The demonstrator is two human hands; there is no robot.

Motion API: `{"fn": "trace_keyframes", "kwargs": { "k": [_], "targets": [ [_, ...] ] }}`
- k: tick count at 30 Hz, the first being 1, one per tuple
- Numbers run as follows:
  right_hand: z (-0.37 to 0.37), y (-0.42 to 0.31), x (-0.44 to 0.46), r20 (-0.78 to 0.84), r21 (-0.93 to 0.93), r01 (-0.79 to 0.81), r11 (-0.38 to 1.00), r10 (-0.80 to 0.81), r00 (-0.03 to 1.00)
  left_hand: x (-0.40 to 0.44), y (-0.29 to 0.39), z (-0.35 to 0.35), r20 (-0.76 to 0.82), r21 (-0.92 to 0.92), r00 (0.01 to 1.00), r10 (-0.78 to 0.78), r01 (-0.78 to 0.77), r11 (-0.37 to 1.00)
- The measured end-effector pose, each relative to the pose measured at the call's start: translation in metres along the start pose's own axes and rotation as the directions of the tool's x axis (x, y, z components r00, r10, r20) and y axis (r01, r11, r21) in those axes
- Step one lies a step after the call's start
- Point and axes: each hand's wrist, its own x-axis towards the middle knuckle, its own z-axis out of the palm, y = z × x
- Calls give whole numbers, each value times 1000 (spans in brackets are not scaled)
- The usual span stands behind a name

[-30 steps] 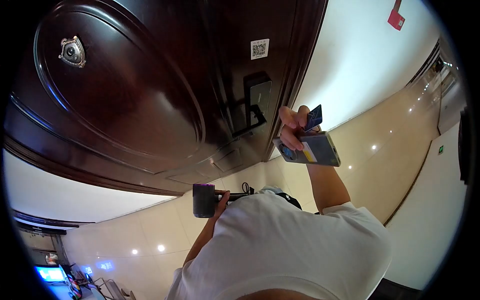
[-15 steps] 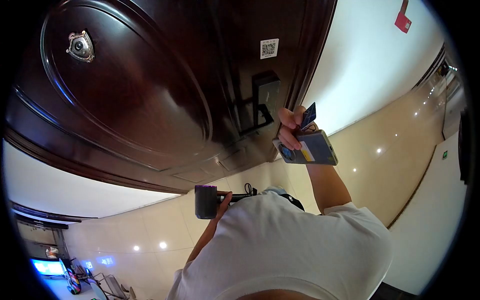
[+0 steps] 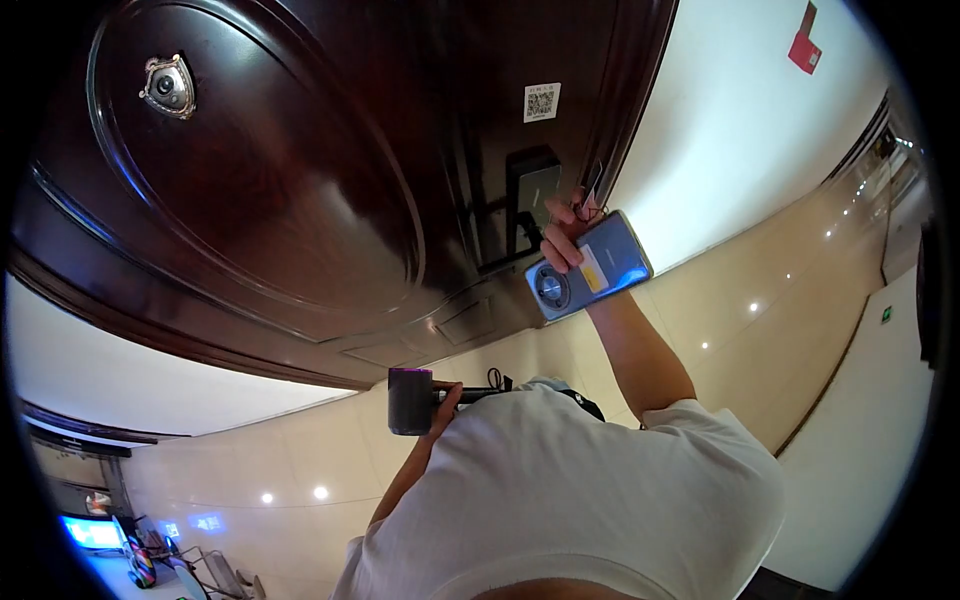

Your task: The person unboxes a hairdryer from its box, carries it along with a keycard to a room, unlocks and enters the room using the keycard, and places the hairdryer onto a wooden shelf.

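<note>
My right hand [image 3: 563,240] is closed around a blue-grey smartphone [image 3: 628,258] with a round camera ring and a yellow-and-white label on its back. A thin card [image 3: 592,188] on a small loop is pinched in the same fingers, seen almost edge-on. This hand is just beside the black door lock [image 3: 536,188], whose handle it partly overlaps; whether they touch I cannot tell. Lower down, my left hand [image 3: 447,408] grips the dark handle of a grey hair dryer [image 3: 409,402] with a purple rim. Its fingers are partly hidden.
The dark brown panelled door [image 3: 300,190] fills the upper left, with a metal peephole [image 3: 167,87] and a QR-code sticker [image 3: 542,102]. A white wall [image 3: 720,130] adjoins it on the right. Glossy tiles cover the floor [image 3: 310,450]. At lower left stands a lit screen [image 3: 92,532].
My right hand has moved left and slightly up, closer to the lock, turning the phone and card. My left hand and the hair dryer have stayed nearly still.
</note>
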Motion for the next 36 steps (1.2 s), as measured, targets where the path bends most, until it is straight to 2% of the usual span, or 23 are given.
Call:
{"fn": "trace_keyframes", "kwargs": {
  "k": [2,3,11,19,28,30,36],
  "targets": [
    [4,7,6,-88,89,69,994,-61,994,1,-1,-1,-2,-5,1000,-1,1,1000],
    [7,8,13,-43,104,40,994,-36,998,2,-1,0,-3,-12,1000,-1,1,1000],
    [-5,38,48,-15,186,-53,981,57,998,2,-13,12,-63,-71,997,-35,30,997],
    [-23,59,45,-33,231,-87,969,97,995,1,-22,13,-138,-109,989,-60,45,993],
    [-18,58,43,-63,223,-100,970,117,991,4,-26,11,-176,-108,983,-60,42,993],
    [-17,58,43,-116,177,-96,980,118,986,4,-24,9,-176,-107,982,-63,44,993],
    [-15,65,48,-84,111,-103,988,113,990,6,-26,14,-191,-137,979,-74,47,989]
  ]
}}
